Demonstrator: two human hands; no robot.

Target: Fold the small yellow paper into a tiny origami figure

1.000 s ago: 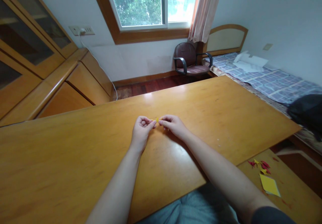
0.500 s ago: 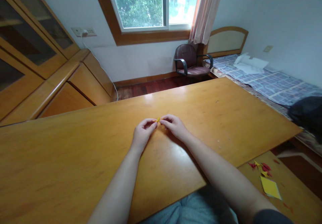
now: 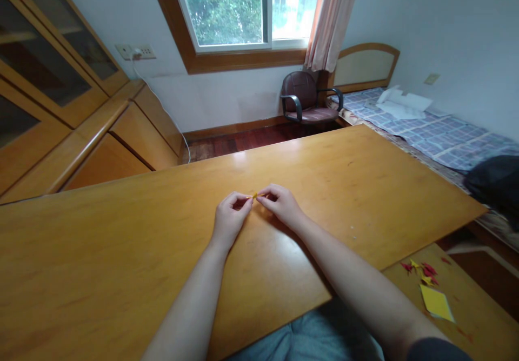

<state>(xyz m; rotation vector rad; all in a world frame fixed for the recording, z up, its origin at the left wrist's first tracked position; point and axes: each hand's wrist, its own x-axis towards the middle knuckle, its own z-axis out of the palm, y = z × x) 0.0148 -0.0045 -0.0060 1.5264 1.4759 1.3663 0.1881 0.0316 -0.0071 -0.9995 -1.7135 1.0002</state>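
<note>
A small piece of yellow origami paper (image 3: 255, 195) is held above the wooden table, stretched between my two hands. My left hand (image 3: 232, 213) pinches its left end between thumb and fingertips. On the other side, my right hand (image 3: 280, 203) grips the right end in the same way. The fingertips of both hands are close together and cover much of the paper, so its full folded shape is hidden.
The wooden table (image 3: 133, 242) spreads out around my hands. On a lower surface at right lie several small red and yellow folded papers (image 3: 426, 270) and a stack of yellow square paper (image 3: 437, 302). Beyond stand a chair (image 3: 300, 99) and a bed (image 3: 454, 134).
The yellow paper between my fingertips has shifted slightly and shows less of a raised point than before. Both hands keep their pinch in nearly the same place.
</note>
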